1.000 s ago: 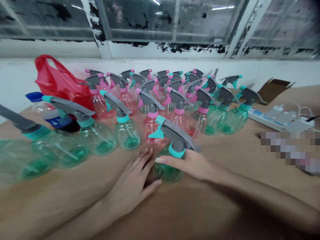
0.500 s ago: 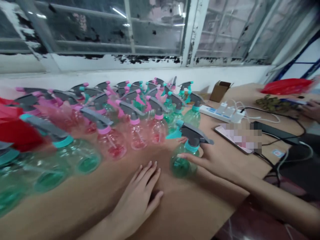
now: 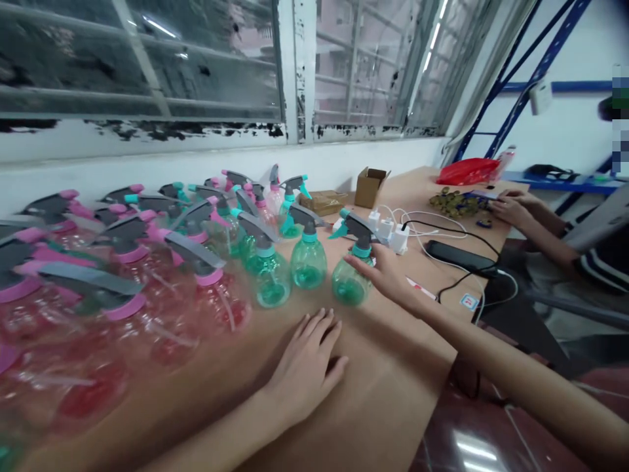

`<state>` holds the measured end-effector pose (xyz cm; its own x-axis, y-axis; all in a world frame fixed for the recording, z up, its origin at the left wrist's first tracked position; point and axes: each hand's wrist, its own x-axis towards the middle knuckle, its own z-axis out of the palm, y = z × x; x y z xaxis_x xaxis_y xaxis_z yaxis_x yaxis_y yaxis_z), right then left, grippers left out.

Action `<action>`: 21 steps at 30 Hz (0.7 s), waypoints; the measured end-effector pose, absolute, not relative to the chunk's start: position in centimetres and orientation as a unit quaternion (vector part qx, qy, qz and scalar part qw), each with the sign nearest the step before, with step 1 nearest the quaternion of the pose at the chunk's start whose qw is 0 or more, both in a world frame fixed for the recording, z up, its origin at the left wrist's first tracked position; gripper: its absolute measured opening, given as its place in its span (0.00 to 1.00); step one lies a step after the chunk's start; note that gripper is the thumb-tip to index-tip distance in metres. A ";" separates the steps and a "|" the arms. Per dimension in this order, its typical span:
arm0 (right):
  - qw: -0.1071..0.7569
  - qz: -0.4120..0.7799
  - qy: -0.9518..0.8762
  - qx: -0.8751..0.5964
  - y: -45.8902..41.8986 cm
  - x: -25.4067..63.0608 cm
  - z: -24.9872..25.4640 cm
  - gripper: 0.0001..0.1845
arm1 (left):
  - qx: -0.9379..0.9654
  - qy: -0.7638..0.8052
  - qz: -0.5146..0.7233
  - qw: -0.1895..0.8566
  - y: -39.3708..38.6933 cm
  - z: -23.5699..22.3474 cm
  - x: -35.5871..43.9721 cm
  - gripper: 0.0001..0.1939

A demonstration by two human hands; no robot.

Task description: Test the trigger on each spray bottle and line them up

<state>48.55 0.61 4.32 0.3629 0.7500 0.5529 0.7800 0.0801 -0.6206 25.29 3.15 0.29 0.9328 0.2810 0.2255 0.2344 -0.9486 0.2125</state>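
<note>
Head camera shows the right hand [image 3: 390, 271] clamped round a green bottle [image 3: 348, 286], its far fingers hidden. The left hand [image 3: 305, 364] lies on the table [image 3: 388, 373], fingers slightly apart.

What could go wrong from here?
1. The green spray bottle in the right hand is close to the white plugs; a careless shift could knock them.
2. The neighbouring green bottle stands just beside it, so a sideways bump might topple that one.
3. The left hand lies on the table, apart from both bottles, so it may be slow to steady either.
</note>
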 end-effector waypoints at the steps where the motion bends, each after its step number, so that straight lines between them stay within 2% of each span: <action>1: 0.477 -0.024 -0.558 -0.679 1.2 49.0 4.1 0.23 | 0.979 0.130 0.129 0.092 3.3 0.2 25.6 0.22; 11: 0.512 -0.048 -0.539 -0.667 5.3 50.2 3.3 0.21 | 0.985 0.122 0.083 0.093 3.7 1.0 25.7 0.25; 21: 0.505 -0.038 -0.554 -0.661 7.5 50.8 3.6 0.25 | 0.984 0.118 0.089 0.100 4.0 0.6 25.5 0.25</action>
